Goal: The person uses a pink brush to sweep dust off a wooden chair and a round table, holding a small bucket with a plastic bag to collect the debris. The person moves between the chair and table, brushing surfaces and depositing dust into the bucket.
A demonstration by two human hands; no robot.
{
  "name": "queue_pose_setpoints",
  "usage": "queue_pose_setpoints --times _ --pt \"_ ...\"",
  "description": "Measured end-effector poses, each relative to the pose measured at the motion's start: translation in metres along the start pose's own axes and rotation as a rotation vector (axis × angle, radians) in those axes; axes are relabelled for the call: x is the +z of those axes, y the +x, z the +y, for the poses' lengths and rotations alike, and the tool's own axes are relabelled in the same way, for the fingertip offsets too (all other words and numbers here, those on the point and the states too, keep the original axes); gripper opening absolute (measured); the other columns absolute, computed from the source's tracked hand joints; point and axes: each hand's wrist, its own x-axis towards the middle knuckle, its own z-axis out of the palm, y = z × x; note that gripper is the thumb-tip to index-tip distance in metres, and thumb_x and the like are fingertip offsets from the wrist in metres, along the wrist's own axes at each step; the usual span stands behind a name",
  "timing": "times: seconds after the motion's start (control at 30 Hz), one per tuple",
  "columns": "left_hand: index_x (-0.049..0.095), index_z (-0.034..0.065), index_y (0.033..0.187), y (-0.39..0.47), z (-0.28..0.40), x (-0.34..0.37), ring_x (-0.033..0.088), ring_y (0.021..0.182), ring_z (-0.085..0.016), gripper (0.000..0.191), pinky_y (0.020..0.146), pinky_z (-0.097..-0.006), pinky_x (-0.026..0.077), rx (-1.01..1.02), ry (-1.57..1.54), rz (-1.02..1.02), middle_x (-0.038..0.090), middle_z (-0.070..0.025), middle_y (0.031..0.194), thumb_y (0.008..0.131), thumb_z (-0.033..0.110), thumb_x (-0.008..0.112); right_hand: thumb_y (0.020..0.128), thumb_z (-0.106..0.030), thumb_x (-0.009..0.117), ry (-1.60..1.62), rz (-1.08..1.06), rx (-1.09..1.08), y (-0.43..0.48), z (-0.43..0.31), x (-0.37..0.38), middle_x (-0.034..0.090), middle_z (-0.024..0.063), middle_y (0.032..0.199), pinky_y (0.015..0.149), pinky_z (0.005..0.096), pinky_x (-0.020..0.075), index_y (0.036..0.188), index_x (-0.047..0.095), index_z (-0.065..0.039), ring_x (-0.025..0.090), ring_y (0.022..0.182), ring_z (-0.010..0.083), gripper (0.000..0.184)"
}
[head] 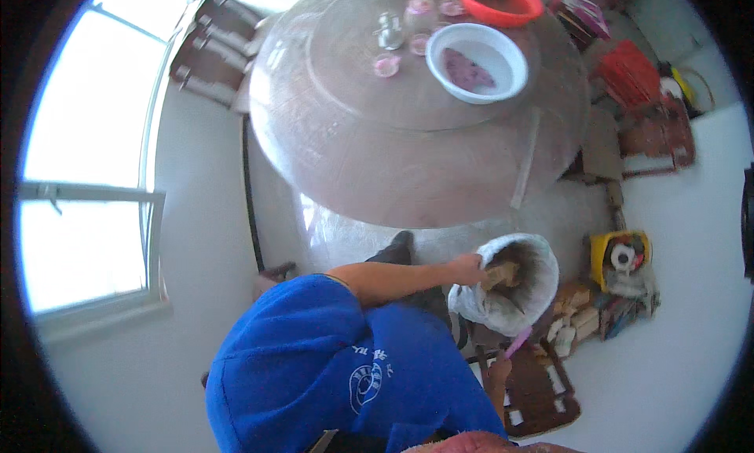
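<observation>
My left hand (pixel 468 269) grips the near-left rim of a waste bin (pixel 545 276) lined with a whitish plastic bag. The bin's mouth tilts up toward me, and some brownish refuse (pixel 500 276) lies inside. Lower down, at my right side, my right hand (pixel 499 367) is closed around a pink-purple stick or handle (pixel 518 342). Its upper end meets the underside of the bin's outline; what it belongs to is hidden. A blue apron (pixel 330 359) with white print covers my front.
Ahead stands a round table (pixel 383 182) with a turntable, bearing a white basin (pixel 512 87) with something purple in it, a red basin (pixel 506 17) and several glass vessels. A wooden chair (pixel 539 394) is at lower right, near a yellow box (pixel 598 264). Windows (pixel 88 117) line the left.
</observation>
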Motion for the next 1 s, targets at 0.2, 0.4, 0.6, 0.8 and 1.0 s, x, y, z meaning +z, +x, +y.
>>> queue_pose_setpoints --times 0.2,0.4,0.6,0.8,1.0 --pt "0.063 -0.0070 0.112 0.035 0.046 0.010 0.070 0.097 -0.039 0.056 0.086 -0.0470 0.055 0.026 -0.089 -0.042 0.071 -0.0260 0.103 0.090 0.045 0.062 0.089 -0.049 0.067 0.356 0.051 0.324 0.110 0.061 -0.058 0.067 0.0245 0.096 0.069 0.0507 0.0510 0.107 0.068 0.001 0.065 0.084 0.0434 0.053" --pt "0.067 -0.0064 0.106 0.065 0.084 -0.003 0.070 0.098 -0.041 0.052 0.086 -0.0492 0.055 0.092 -0.090 -0.059 0.070 -0.0283 0.104 0.088 0.042 0.061 0.090 -0.048 0.066 0.558 0.061 0.492 0.202 0.034 -0.132 0.066 0.0226 0.093 0.068 0.0491 0.0502 0.107 0.067 0.002 0.064 0.082 0.0404 0.053" --pt "0.066 -0.0067 0.104 0.076 0.104 -0.022 0.071 0.093 -0.042 0.048 0.083 -0.0507 0.055 0.109 -0.124 0.018 0.071 -0.0284 0.096 0.085 0.038 0.065 0.092 -0.047 0.065 0.565 0.052 0.502 0.258 0.038 -0.146 0.065 0.0207 0.091 0.066 0.0474 0.0494 0.106 0.066 0.003 0.062 0.080 0.0373 0.052" --pt "0.064 -0.0082 0.105 0.065 0.117 -0.026 0.070 0.091 -0.042 0.051 0.082 -0.0501 0.055 0.076 -0.151 0.163 0.071 -0.0271 0.095 0.086 0.038 0.065 0.093 -0.046 0.065 0.584 0.060 0.485 0.294 0.048 -0.158 0.064 0.0188 0.088 0.065 0.0457 0.0487 0.106 0.065 0.004 0.061 0.078 0.0343 0.052" --pt "0.066 -0.0087 0.104 0.032 0.143 -0.056 0.069 0.095 -0.042 0.049 0.086 -0.0485 0.055 0.127 -0.274 0.184 0.070 -0.0287 0.101 0.082 0.036 0.065 0.095 -0.045 0.064 0.597 0.083 0.466 0.302 0.045 -0.177 0.063 0.0169 0.086 0.064 0.0440 0.0479 0.106 0.064 0.005 0.060 0.076 0.0312 0.051"
